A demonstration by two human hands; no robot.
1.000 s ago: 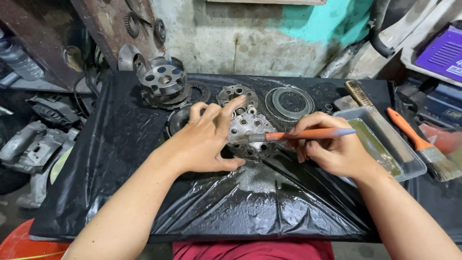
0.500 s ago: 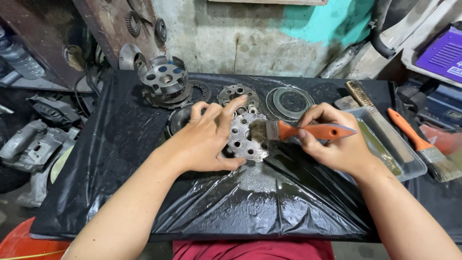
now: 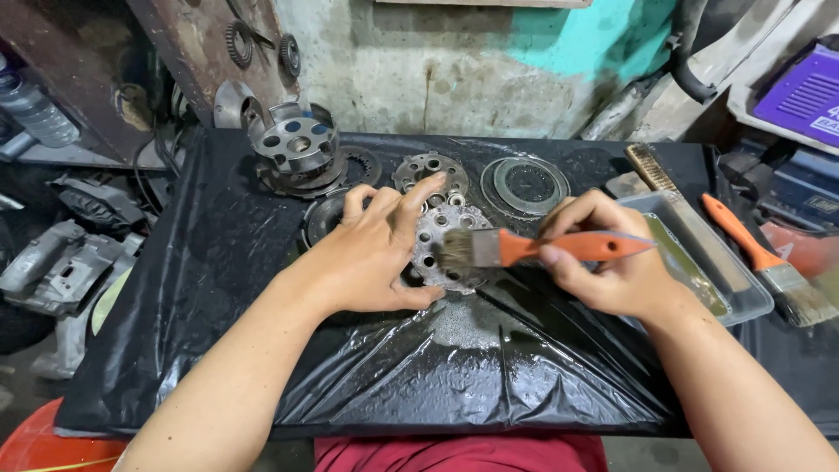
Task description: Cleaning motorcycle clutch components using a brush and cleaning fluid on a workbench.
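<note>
On black sheet [image 3: 218,262], left hand [image 3: 376,253] flat on perforated disc [image 3: 446,249], right hand [image 3: 603,262] gripping paintbrush [image 3: 524,247] (orange handle)

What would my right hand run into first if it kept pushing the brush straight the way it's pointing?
The right hand holds the orange-handled brush pointing toward the left hand. Its bristles already sit on the round perforated metal plate; just beyond lie the left hand's fingers, likely the next contact, though depth is unclear.

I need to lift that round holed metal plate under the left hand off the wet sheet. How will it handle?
The holed metal plate looks stiff and probably heavy for its size. The black sheet beneath glistens wet, so it may be slippery. Lying flat, it seems unlikely to roll.
</note>
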